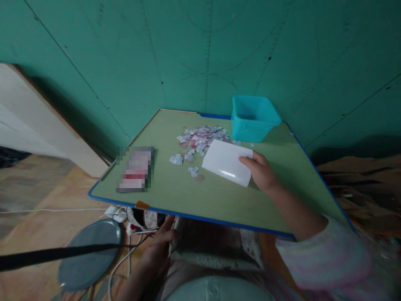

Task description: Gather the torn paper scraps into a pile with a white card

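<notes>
My right hand [261,169] is closed on the right side of a glossy white sheet [228,162], thumb on top. The sheet tilts over the table, its far left part beside a loose pile of small white and pink paper pieces [203,137]. Smaller clumps of pieces [176,159] lie left of the sheet. Below the front edge of the table, near my lap, is my left hand [161,242]. Its thumb and forefinger show apart, with nothing visible between them; the other fingers are hard to make out.
On the small green table [175,196] with a blue edge, a turquoise plastic tub [253,125] stands at the back right. A blurred-out phone-like object [136,169] lies at left. A grey round seat [90,255], white cables and a black strap [62,253] are lower left.
</notes>
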Available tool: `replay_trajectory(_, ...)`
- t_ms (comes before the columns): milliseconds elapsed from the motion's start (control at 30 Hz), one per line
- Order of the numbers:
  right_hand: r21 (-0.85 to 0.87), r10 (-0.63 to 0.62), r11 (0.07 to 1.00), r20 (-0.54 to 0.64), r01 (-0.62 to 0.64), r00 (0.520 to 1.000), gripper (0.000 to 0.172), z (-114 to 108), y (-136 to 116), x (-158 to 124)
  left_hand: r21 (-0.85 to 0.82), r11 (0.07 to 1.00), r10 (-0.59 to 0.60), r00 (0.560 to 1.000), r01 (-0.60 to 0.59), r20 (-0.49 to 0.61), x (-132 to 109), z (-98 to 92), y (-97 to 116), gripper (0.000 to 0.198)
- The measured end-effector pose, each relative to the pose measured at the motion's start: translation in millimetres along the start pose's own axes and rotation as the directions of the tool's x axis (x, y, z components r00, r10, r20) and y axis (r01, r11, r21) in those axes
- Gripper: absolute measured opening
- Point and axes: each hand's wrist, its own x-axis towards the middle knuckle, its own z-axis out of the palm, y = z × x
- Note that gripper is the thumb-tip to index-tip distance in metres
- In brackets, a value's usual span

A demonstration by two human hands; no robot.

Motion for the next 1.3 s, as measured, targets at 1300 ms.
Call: replay_trajectory(1300,-0.201,-0.159,0.97,-0.103,0.136,0.982,0.017,-7.9,-0.9,-4.8,0.09,0.995,0.053,0.999,-0.052,-0.006,7.3,-12.3,-3.2,0.057)
